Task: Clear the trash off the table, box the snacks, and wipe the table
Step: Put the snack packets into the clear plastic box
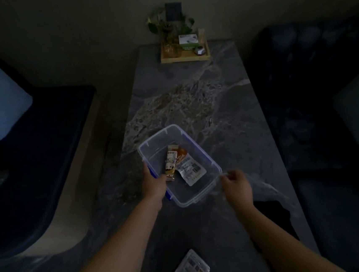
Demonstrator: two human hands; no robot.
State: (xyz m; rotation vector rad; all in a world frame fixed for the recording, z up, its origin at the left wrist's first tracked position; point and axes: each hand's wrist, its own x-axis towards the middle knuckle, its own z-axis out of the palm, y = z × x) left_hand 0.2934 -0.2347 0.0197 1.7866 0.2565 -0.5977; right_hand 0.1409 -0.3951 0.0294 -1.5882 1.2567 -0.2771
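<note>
Clear plastic sits under both hands: one lidless storage box (pixel 198 191) on the grey marbled table (pixel 225 100), and every place below is given from it. The left hand (pixel 153 185) lies over the box's left wall, fingers reaching down inside toward the nearer end of a long snack packet (pixel 170 165); whether they actually pinch the packet cannot be told in the dim light. The right hand (pixel 236 185) hovers just beside the box's right near corner, fingers loosely curled together with nothing seen in them, its fingertips close to the rim.

Two snacks lie inside the box: the long packet along the left side, and one white-and-orange pouch (pixel 189 166) touching it on the right. A third packet (pixel 187 271), white with a red end, lies outside the box, on the table well nearer the person, between the two forearms. One dark patch (pixel 274 218), perhaps a cloth, lies to the box's near right, under the right forearm.

Far beyond the box, at the table's other end, stands one wooden tray (pixel 185 58) holding a leafy plant (pixel 170 26), a small green-and-white carton (pixel 188 40) and a few small items too dim to name.
</note>
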